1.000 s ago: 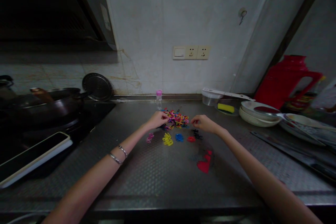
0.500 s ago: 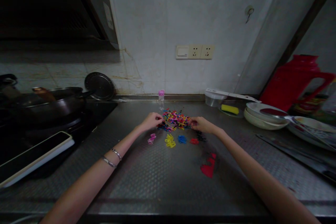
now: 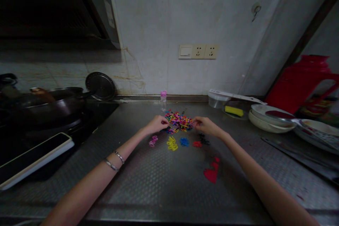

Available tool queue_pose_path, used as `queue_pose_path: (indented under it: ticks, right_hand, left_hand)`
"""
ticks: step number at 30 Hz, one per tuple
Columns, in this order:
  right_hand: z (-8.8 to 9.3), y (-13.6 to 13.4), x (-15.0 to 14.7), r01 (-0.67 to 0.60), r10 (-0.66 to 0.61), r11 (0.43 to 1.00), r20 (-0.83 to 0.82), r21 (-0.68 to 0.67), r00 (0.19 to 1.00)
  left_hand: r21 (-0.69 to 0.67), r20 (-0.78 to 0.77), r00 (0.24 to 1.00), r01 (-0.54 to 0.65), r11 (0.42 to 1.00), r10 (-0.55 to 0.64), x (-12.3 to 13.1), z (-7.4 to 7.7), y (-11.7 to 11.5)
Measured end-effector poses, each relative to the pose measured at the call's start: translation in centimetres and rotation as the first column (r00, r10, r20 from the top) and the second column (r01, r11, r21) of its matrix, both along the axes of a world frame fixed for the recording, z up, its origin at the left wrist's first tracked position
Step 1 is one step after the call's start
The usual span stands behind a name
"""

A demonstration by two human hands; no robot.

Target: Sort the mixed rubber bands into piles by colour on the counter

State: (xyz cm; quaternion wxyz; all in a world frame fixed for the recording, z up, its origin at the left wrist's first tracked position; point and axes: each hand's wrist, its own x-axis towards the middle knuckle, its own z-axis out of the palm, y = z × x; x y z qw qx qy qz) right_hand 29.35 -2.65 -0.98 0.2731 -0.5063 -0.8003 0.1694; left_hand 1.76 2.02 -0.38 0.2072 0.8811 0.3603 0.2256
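Observation:
A heap of small multicoloured elastic bands [image 3: 178, 121] lies on the metal counter [image 3: 148, 180]. At its left edge my left hand [image 3: 158, 124] has its fingertips pinched together; what is between them is too small to make out. My right hand [image 3: 205, 125] reaches the heap's right edge, fingers curled and closed, their contents hidden. In front of the heap lie separate little groups: pink bands [image 3: 153, 141], yellow bands [image 3: 172, 143], blue bands [image 3: 184, 142], red bands [image 3: 197, 144] and black bands [image 3: 203, 139], the last just below my right hand.
Behind the heap stands a clear bottle with a pink cap [image 3: 163, 99]. Torn red pieces [image 3: 212, 173] lie nearer the front. To the right are a yellow sponge [image 3: 234, 111], stacked bowls [image 3: 270, 123] and a red thermos [image 3: 293, 84]; leftward, a pan [image 3: 63, 104] and a phone-like slab [image 3: 37, 160].
My left hand has moved slightly right, further over the left side of the heap. My right hand stays at the right edge with fingers shifted a little. The view has turned slightly.

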Motion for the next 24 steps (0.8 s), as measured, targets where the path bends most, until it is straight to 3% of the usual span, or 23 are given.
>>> queue_pose_path:
  ticks: [7, 13, 20, 24]
  right_hand:
    - [0.8, -1.3, -2.2, -0.125, 0.119, 0.991, -0.091, -0.058, 0.989]
    - [0.5, -2.5, -4.3, -0.284, 0.271, 0.948, -0.107, -0.142, 0.957]
    - [0.9, -2.8, -4.2, -0.222, 0.217, 0.968, -0.057, -0.114, 0.975]
    - [0.6, -2.7, -4.0, -0.194, 0.191, 0.977, -0.037, -0.089, 0.981]
  left_hand:
    - [0.010, -0.142, 0.986, 0.087, 0.996, -0.085, 0.6, 0.6, -1.1]
    - [0.080, -0.210, 0.976, 0.077, 0.994, -0.059, 1.0, 0.2, -1.6]
    - [0.127, -0.201, 0.980, 0.020, 0.992, 0.006, 1.1, -0.3, -1.6]
    - [0.078, -0.119, 0.992, -0.019, 0.997, 0.029, 1.1, -0.3, -1.3]
